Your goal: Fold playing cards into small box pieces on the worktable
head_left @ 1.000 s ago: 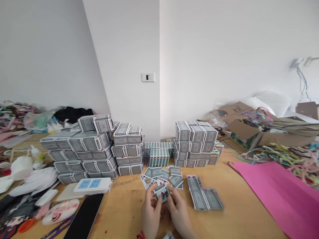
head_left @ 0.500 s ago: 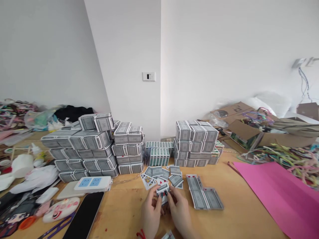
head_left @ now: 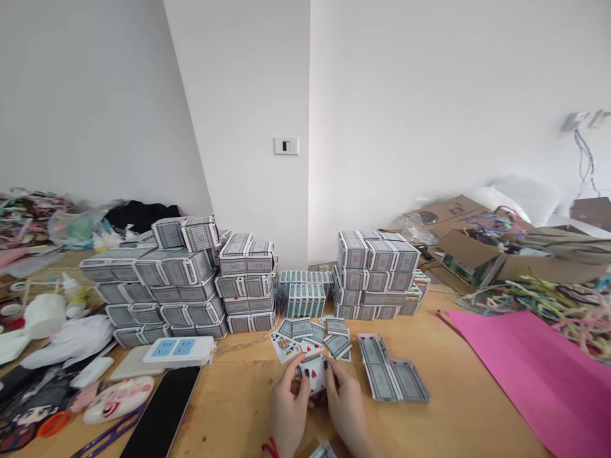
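Between my two hands is a playing card [head_left: 315, 376] with red hearts facing me. My left hand [head_left: 290, 401] pinches its left side, and my right hand [head_left: 344, 397] grips its right side. Whether other cards are folded in behind it I cannot tell. Just beyond my fingers lie loose playing cards [head_left: 301, 328], some face down with grey backs, some face up. To the right of my right hand rests an L-shaped piece made of cards [head_left: 394, 369]. Part of another card [head_left: 323, 450] shows at the bottom edge, below my hands.
Stacked grey blocks made of cards [head_left: 179, 270] stand at the left back, with another stack [head_left: 377, 273] at the right. Green-backed card packs [head_left: 306, 300] sit between them. A phone [head_left: 162, 413], a white power strip [head_left: 179, 351] and scissors [head_left: 107, 436] lie left; pink paper [head_left: 529, 362] lies right.
The held card now shows its hearts face more fully, where a grey back edge showed at its top before. My right fingers have shifted slightly up to its corner.
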Demonstrator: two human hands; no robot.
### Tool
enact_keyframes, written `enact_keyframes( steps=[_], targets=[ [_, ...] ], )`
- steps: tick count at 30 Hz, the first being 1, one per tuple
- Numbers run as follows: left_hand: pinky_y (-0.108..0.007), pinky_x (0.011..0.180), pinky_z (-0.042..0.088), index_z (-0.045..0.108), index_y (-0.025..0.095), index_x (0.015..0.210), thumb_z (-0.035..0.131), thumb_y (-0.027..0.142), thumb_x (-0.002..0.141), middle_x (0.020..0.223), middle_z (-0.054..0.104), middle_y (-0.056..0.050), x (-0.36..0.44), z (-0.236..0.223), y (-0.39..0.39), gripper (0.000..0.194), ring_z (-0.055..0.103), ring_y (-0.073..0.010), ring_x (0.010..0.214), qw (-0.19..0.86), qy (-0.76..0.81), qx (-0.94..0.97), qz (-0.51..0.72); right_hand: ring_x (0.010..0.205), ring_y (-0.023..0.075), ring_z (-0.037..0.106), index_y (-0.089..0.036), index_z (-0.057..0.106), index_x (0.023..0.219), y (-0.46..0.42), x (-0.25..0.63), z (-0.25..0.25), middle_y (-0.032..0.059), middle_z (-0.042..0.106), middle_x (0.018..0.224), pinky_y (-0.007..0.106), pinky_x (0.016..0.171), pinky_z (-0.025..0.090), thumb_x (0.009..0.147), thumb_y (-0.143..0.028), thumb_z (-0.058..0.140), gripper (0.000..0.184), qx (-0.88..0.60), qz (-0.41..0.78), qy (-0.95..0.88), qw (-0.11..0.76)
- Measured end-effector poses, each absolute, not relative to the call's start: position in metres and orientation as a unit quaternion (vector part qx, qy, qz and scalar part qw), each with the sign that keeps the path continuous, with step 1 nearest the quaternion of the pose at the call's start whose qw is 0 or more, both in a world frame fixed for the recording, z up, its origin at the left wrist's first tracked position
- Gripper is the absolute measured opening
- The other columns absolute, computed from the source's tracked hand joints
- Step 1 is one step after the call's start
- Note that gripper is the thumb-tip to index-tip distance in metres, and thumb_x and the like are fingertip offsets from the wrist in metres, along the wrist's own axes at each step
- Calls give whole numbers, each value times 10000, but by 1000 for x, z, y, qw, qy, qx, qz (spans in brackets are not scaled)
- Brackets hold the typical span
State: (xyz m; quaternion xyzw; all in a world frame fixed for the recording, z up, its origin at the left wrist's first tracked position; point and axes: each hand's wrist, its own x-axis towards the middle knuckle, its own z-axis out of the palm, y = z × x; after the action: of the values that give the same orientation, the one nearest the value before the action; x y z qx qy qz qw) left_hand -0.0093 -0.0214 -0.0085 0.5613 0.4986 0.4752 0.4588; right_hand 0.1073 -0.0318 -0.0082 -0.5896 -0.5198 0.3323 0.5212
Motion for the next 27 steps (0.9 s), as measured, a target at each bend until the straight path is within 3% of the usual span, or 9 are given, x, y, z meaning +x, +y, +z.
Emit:
enact_keyframes(
  steps=[9, 15, 18, 27],
  targets=[
    [-236, 473, 478, 464, 148, 1163, 424, 378, 766, 806, 646, -52, -7, -6, -24, 461, 572, -146, 573, 477, 500, 557, 461, 809, 210, 627, -148, 597, 1028, -30, 110, -7, 97, 667, 944, 248, 661, 485, 777, -468, 389, 457, -605, 305, -507, 532],
    [-259, 707, 496, 515, 175, 1116, 375, 282, 773, 1127, 576, -66, -9, -1, -24, 386, 562, -187, 961, 438, 514, 568, 469, 848, 220, 613, -178, 596, 1034, -30, 109, -7, 87, 656, 976, 273, 709, 481, 761, -459, 439, 422, -584, 315, -503, 553],
    [-290, 808, 461, 514, 171, 1115, 371, 252, 773, 1137, 571, -70, -10, -4, -22, 379, 528, -187, 1026, 420, 519, 576, 473, 842, 216, 612, -180, 582, 1054, -29, 109, -8, 82, 650, 989, 276, 713, 481, 758, -456, 446, 427, -583, 330, -500, 549],
    [-376, 870, 428, 608, 215, 983, 482, 230, 727, 1063, 601, -71, -10, -2, -21, 285, 529, -217, 1014, 333, 476, 641, 502, 876, 233, 594, -183, 619, 1000, -30, 108, -8, 93, 652, 975, 318, 775, 465, 747, -414, 493, 365, -553, 336, -530, 548]
  ],
)
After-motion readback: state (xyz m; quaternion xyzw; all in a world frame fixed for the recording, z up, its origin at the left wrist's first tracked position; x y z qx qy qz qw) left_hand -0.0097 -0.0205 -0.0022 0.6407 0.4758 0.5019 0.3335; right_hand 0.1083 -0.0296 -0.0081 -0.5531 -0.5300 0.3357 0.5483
